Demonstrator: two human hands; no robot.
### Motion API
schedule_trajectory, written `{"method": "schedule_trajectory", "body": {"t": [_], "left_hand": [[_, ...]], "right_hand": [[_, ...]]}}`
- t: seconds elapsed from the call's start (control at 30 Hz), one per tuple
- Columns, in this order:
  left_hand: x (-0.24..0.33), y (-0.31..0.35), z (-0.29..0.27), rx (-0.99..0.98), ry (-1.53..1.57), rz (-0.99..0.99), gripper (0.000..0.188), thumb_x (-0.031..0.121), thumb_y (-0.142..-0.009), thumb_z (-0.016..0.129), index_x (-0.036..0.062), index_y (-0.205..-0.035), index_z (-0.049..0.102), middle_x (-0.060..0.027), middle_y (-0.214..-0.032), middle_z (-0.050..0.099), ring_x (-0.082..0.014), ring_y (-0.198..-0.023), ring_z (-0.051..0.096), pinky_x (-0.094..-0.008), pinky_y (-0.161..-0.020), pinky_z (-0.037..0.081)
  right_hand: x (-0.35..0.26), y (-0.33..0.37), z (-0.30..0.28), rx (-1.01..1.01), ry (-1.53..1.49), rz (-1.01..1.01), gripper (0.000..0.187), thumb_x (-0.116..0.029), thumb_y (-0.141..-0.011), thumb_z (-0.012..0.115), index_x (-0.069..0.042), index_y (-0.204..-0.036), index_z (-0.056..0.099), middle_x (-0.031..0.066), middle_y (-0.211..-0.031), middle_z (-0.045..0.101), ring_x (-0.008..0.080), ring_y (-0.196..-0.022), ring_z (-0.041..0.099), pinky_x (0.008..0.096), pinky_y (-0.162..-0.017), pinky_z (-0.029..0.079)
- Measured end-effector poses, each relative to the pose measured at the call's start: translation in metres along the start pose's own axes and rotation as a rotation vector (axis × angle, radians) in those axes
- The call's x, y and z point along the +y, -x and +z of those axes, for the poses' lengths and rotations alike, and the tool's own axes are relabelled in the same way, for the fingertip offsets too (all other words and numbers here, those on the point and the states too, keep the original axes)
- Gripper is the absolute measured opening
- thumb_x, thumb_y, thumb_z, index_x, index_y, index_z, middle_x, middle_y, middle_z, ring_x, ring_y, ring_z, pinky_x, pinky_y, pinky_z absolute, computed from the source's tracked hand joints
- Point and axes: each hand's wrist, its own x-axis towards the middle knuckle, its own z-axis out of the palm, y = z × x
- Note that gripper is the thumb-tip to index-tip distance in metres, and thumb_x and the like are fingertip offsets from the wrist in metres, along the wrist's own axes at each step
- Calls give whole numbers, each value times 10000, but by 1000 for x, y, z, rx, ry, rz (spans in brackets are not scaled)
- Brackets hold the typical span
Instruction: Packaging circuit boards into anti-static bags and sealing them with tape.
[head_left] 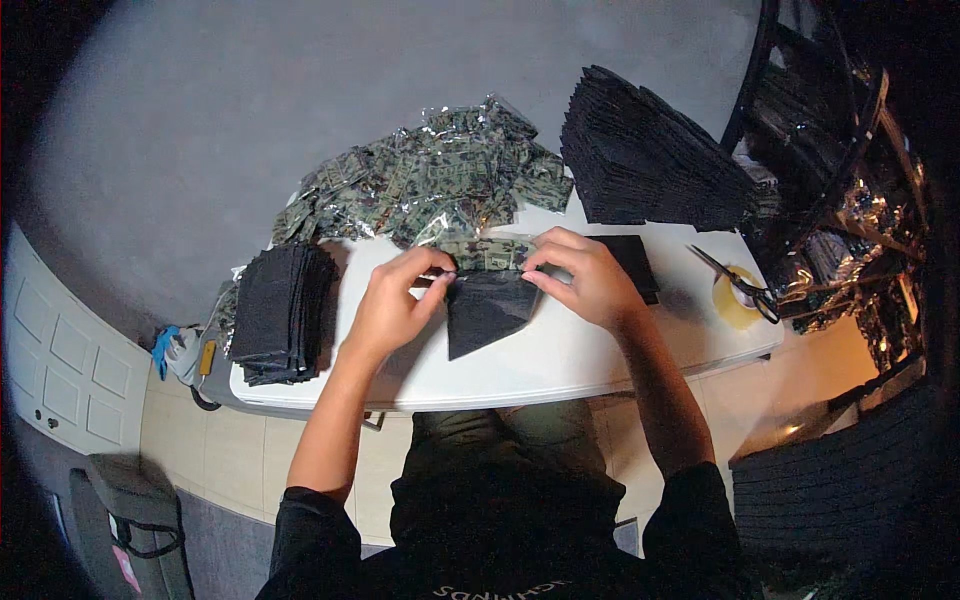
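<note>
Between my hands, a black fabric piece (488, 310) hangs toward me over the white table (420, 375). A camouflage-patterned strip (487, 252), seemingly in shiny clear plastic, lies along its far edge. My left hand (395, 300) pinches the left end where black and camouflage meet. At the right end, my right hand (585, 277) pinches the same edge with thumb and forefinger. The black piece's lower edge slants, its left corner reaching nearest to me. Whether the strip and the fabric are joined, I cannot tell.
Beyond my hands lies a heap of camouflage packets (400, 180) in clear plastic. Black fabric stacks stand at left (280, 315) and far right (650, 155). A flat black piece (632, 265) sits beside my right hand. Scissors (755, 295) rest on a yellowish tape roll (733, 300).
</note>
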Motion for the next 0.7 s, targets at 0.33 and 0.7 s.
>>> {"method": "schedule_trajectory", "body": {"t": [0.33, 0.7], "left_hand": [[11, -21, -23, 180, -105, 201, 118, 11, -836, 779, 19, -952, 755, -141, -1232, 647, -276, -1072, 697, -379, -954, 560], [17, -23, -26, 144, -115, 220, 135, 13, -813, 805, 38, -932, 747, -143, -1262, 636, -303, -1160, 634, -428, -1033, 497]], "right_hand": [[-20, -14, -7, 221, 132, -96, 171, -176, -819, 900, -98, -902, 772, 92, -1325, 676, 300, -1268, 609, 456, -1029, 488], [-23, -19, -8, 252, 189, -136, 179, -176, -804, 906, -92, -863, 759, 63, -1286, 689, 288, -1178, 642, 419, -999, 526]]}}
